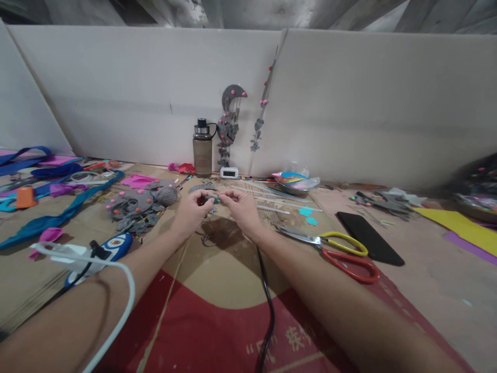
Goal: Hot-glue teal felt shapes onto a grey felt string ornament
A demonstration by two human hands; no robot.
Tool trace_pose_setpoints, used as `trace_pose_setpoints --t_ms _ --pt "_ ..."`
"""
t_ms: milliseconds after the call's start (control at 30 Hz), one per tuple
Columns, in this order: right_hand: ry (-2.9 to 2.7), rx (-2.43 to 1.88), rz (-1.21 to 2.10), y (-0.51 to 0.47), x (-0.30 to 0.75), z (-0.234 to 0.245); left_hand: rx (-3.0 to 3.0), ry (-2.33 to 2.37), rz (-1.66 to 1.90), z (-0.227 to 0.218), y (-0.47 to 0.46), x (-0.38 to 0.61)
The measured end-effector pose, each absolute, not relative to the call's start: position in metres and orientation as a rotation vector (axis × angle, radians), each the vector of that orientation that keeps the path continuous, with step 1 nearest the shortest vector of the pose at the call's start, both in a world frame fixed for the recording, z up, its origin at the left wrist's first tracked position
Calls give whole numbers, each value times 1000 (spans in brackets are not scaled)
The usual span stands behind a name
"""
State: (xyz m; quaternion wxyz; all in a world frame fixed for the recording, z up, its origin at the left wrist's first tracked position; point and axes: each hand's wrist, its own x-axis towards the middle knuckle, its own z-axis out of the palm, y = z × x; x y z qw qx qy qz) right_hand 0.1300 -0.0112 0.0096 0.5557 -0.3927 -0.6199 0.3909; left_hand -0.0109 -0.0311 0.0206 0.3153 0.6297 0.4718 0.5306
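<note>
My left hand [194, 210] and my right hand [241, 208] meet over the middle of the cardboard, fingertips pinched close together. Between them is a small teal piece [212, 200], mostly covered by the fingers, so its exact shape is hidden. Both hands appear closed on it. A thin grey cord [208, 239] lies in loops just below the hands. Right of my right hand, two turquoise flower-shaped cutouts [305, 211] lie on the cardboard. Scissors [310, 238] with one yellow and one red handle rest nearby, blades toward my right hand.
Left of the hands sits a heap of grey felt pieces with pink and orange balls [134, 203]. A bottle [202, 150] and small digital clock [229, 173] stand behind. A black phone [368, 238] lies at right. A black cable [267, 300] and white cable [130, 290] cross the front.
</note>
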Motion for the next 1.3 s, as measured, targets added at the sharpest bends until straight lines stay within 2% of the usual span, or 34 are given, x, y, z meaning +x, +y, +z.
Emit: trace_pose_setpoints --t_ms 1300 --pt "-1727 -998 628 -17 134 12 1654 1254 1339 27 -34 -9"
